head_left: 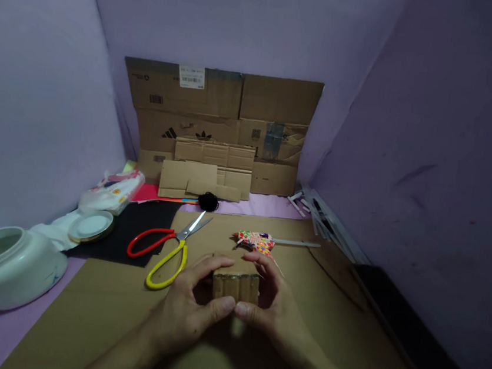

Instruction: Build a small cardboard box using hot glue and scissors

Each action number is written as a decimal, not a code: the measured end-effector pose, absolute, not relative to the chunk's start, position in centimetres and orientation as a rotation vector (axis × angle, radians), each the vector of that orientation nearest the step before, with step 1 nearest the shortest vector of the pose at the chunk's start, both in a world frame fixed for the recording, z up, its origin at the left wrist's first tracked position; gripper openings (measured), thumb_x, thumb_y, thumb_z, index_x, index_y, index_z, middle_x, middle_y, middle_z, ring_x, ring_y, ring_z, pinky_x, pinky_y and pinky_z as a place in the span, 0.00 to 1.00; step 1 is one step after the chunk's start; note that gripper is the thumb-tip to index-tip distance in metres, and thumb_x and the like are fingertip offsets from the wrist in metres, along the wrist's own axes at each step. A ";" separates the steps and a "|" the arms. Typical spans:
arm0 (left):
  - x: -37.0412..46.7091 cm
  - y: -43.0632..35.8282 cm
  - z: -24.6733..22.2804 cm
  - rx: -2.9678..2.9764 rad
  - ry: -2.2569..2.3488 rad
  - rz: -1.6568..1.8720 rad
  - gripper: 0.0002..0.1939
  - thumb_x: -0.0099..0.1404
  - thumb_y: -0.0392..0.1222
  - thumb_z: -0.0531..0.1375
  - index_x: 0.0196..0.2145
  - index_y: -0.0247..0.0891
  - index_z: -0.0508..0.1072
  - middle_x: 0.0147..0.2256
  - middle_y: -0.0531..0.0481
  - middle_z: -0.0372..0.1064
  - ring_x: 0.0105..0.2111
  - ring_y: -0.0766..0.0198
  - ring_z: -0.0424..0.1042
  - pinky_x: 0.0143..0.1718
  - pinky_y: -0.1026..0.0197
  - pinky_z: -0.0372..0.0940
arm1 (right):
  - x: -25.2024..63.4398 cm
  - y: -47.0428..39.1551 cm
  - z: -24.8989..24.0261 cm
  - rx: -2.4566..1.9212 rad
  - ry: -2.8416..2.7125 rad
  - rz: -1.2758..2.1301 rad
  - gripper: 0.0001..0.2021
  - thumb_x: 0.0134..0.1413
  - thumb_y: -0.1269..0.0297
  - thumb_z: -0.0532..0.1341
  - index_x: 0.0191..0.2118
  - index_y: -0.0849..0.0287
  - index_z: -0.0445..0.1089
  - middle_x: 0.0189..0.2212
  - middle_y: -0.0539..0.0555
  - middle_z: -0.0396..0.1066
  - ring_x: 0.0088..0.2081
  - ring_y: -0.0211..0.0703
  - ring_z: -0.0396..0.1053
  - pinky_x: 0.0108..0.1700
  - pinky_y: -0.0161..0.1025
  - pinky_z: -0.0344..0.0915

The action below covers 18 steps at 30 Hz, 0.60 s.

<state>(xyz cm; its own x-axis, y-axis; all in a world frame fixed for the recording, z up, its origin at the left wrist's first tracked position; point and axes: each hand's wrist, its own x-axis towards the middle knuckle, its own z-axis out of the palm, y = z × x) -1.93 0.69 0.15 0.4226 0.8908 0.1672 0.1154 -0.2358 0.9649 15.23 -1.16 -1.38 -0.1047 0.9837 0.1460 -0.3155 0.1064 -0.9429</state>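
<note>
The left hand [193,297] and the right hand [274,309] hold a small, brown, block-shaped cardboard piece [235,287] between them, above the near middle of a large, flat, brown cardboard sheet [89,315]; whether its underside touches the sheet cannot be told. The fingers of both hands curve around its sides and top, spread just enough to span it, while the two thumbs press near each other at the lower part of its ridged front face. Just beyond the hands lies a glue gun with a multicoloured pattern [257,240], a long, pale, translucent glue stick [295,243] extending to the right from its back. To the left, metal scissors with one red and one yellow handle [182,242] lie with parted blades pointing away, the red handle over a flat black sheet [134,234]. A fluffy black ball [208,201] sits farther back, in front of several flat, brown cardboard pieces [189,175] leaning against a tall, printed cardboard panel [282,103].
</note>
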 end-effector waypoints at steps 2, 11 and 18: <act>-2.0 0.7 0.2 1.693 0.895 0.960 0.20 0.56 0.43 0.64 0.48 0.43 0.70 0.48 0.46 0.69 0.47 0.52 0.71 0.45 0.55 0.67 | 15.2 -1.1 -1.5 -0.824 -1.133 1.292 0.31 0.31 0.57 0.75 0.46 0.48 0.64 0.43 0.54 0.69 0.43 0.50 0.71 0.42 0.44 0.68; -1.9 0.8 0.3 1.793 0.918 0.954 0.19 0.57 0.43 0.63 0.48 0.45 0.71 0.48 0.46 0.69 0.47 0.52 0.69 0.46 0.53 0.66 | 15.1 -1.3 -1.4 -0.812 -1.120 1.303 0.31 0.32 0.57 0.75 0.46 0.48 0.64 0.42 0.54 0.69 0.41 0.50 0.71 0.41 0.44 0.67; -2.0 0.8 0.2 1.829 0.935 0.946 0.19 0.57 0.43 0.63 0.47 0.45 0.71 0.47 0.46 0.69 0.47 0.52 0.69 0.44 0.54 0.66 | 15.2 -1.2 -1.6 -0.799 -1.121 1.299 0.30 0.32 0.58 0.75 0.45 0.48 0.64 0.41 0.54 0.69 0.41 0.50 0.70 0.40 0.43 0.67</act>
<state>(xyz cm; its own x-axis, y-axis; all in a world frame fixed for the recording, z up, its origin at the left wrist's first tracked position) -2.04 0.82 0.15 0.4340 0.8697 0.2351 0.2246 -0.3571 0.9066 15.21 -1.18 -1.64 -0.0822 0.9802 0.1803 -0.3218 0.1451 -0.9356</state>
